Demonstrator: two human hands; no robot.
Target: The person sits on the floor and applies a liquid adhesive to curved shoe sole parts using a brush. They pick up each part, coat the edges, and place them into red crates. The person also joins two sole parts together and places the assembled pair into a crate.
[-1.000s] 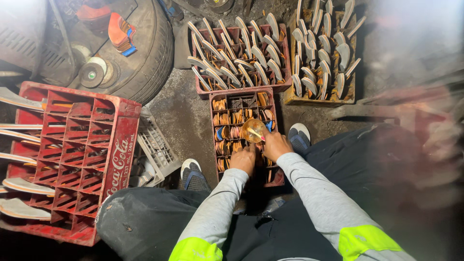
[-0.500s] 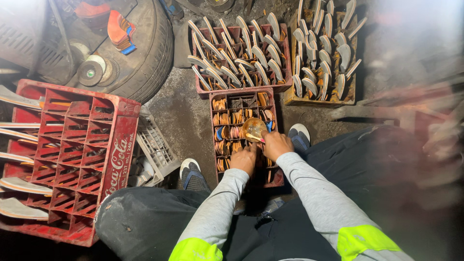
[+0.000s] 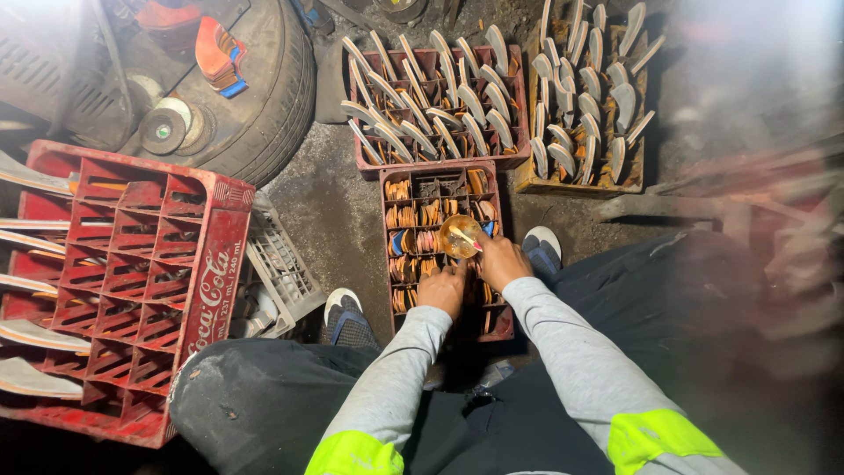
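Your right hand (image 3: 501, 261) holds a round disc (image 3: 460, 236) with a glossy, amber sheen — it catches the light like lacquered wood or resin. The dark red crate (image 3: 440, 246) under it looks like scuffed, dull plastic, packed with matt brown and orange pieces. The big red crate (image 3: 132, 281) is worn plastic too. Pale blades (image 3: 457, 101) look smooth, matt metal. The floor (image 3: 325, 202) is rough, gritty concrete — your sleeves soft grey cloth.
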